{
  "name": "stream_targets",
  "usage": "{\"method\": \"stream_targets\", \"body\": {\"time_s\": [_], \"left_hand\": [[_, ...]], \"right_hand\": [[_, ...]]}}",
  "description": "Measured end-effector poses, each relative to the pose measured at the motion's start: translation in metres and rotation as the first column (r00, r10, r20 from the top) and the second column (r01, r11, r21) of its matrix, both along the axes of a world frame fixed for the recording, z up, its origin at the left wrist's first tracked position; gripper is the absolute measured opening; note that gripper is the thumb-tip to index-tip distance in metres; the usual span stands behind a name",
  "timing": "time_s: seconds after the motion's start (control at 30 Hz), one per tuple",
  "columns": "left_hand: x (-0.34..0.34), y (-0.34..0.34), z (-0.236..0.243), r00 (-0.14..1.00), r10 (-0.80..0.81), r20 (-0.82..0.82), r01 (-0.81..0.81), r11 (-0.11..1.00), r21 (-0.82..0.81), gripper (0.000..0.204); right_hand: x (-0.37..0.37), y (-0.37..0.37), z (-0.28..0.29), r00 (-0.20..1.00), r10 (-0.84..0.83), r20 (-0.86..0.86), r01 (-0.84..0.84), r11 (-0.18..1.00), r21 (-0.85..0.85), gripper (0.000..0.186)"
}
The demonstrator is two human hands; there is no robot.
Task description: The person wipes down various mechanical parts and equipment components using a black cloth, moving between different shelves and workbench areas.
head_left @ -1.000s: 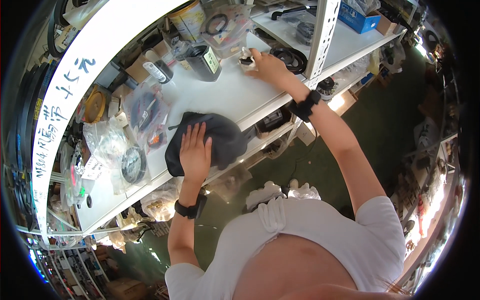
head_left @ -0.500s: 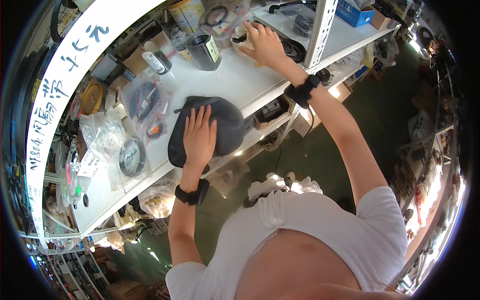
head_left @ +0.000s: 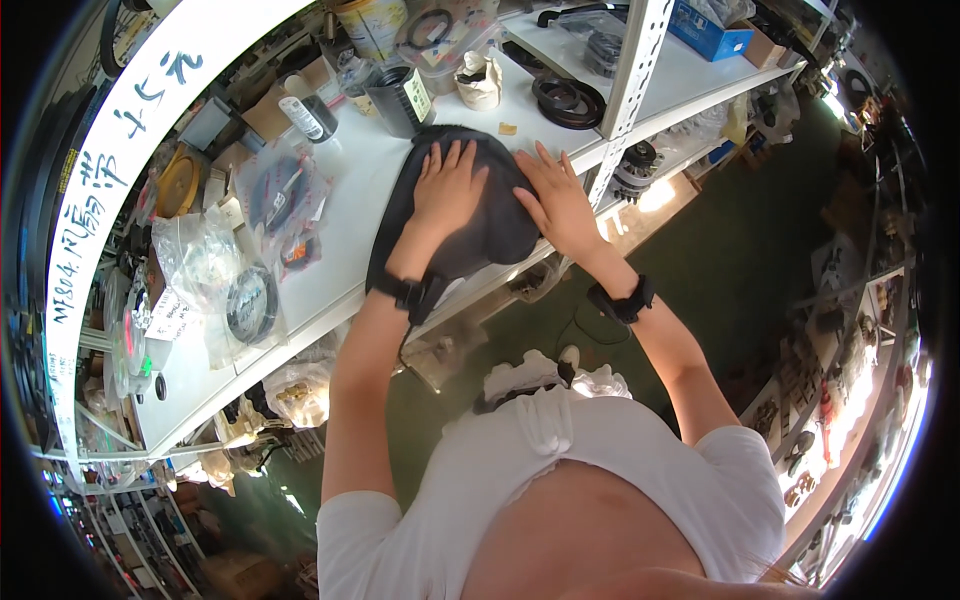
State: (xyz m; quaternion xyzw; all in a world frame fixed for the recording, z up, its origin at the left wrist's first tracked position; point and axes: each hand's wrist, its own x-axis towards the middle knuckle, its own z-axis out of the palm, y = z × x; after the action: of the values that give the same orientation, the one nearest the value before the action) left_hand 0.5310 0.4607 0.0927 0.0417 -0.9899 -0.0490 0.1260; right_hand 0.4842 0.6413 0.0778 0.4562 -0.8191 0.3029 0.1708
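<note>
A black, soft, bag-like item (head_left: 470, 235) lies on the white shelf (head_left: 340, 225), partly over its front edge. My left hand (head_left: 446, 200) rests flat on top of it with the fingers slightly apart. Against its right edge is my right hand (head_left: 562, 205), fingers spread and nothing gripped. Just beyond the item stand a dark cylindrical container (head_left: 400, 100) with a pale label and a small roll in wrinkled cream wrapping (head_left: 479, 82). Coiled black rings (head_left: 568, 103) lie past my right hand.
A perforated white upright (head_left: 628, 85) rises right of my right hand. Clear plastic bags (head_left: 195, 255), a bagged black coil (head_left: 252, 305) and a black bottle with a white label (head_left: 308, 120) sit to the left. A blue box (head_left: 712, 30) stands far right.
My right hand has left the cream-wrapped roll and come down to the black item's right edge. The item and my left hand have shifted away and to the right along the shelf.
</note>
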Motion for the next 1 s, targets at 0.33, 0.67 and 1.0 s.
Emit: {"method": "stream_targets", "body": {"time_s": [0.33, 0.67, 1.0], "left_hand": [[-0.023, -0.032, -0.004, 0.995, -0.092, 0.047, 0.092, 0.996, 0.016, 0.046], [0.128, -0.016, 0.001, 0.972, 0.147, -0.186, -0.15, 0.989, -0.004, 0.039], [0.183, -0.006, -0.02, 0.863, 0.345, -0.369, -0.383, 0.923, -0.033, 0.036]], "right_hand": [[0.036, -0.001, 0.0, 0.997, -0.009, 0.082, 0.014, 0.998, -0.057, 0.058], [0.071, -0.031, 0.004, 0.993, 0.114, 0.043, -0.113, 0.993, -0.033, 0.063], [0.102, -0.1, 0.01, 0.97, 0.23, -0.084, -0.226, 0.973, 0.053, 0.042]]}}
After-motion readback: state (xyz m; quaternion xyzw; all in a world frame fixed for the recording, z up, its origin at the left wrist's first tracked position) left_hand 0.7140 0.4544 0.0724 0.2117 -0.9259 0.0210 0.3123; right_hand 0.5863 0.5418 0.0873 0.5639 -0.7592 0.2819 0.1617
